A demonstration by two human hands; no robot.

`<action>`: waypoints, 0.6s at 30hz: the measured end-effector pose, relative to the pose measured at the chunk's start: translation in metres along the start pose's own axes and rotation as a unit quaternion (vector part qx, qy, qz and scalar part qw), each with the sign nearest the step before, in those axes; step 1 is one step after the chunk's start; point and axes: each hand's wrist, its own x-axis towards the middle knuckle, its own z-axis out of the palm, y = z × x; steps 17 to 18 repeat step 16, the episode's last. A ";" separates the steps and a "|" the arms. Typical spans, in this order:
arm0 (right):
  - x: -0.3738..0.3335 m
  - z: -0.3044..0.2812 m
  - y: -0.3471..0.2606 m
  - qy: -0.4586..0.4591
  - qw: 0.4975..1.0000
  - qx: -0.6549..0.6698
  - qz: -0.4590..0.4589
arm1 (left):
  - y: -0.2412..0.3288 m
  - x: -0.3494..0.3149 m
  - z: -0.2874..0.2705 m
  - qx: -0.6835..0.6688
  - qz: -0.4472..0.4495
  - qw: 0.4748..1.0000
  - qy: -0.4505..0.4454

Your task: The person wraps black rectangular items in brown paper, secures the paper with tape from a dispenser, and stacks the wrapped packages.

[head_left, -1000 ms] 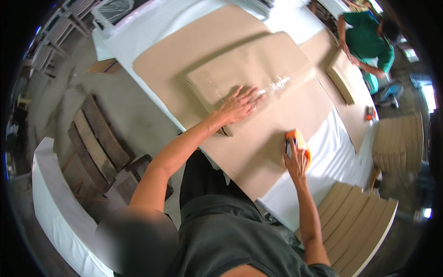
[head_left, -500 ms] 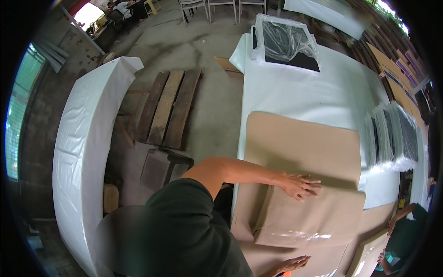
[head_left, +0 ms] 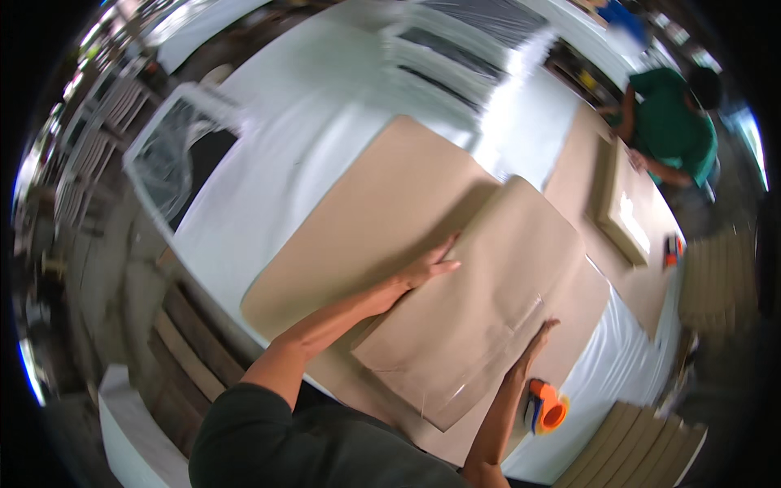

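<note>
White table (head_left: 325, 106) roomy beyond; both hands flat, unclenched on wrapped parcel (head_left: 480, 301) edges.

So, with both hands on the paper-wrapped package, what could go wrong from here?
1. The left hand and right hand only press flat on the flat brown paper-wrapped package, with no grip; the fold might spring open.
2. The orange tape dispenser lies near the white table's edge, beside the right forearm; a nudge could knock it off.
3. The loose brown paper sheet underneath could slide.
</note>
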 end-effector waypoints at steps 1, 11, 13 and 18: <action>-0.009 -0.002 -0.011 -0.023 0.999 0.036 0.018 | 0.013 -0.009 0.001 -0.010 -0.009 1.000 0.004; -0.107 -0.048 -0.099 -0.087 0.964 0.106 -0.228 | 0.164 -0.151 0.054 -0.040 0.037 0.991 0.120; -0.118 -0.043 -0.111 -0.026 0.914 0.169 -0.367 | 0.177 -0.179 0.066 -0.019 0.078 0.982 0.172; -0.121 -0.062 -0.103 -0.044 0.890 0.133 -0.434 | 0.170 -0.206 0.064 0.016 0.169 0.971 0.170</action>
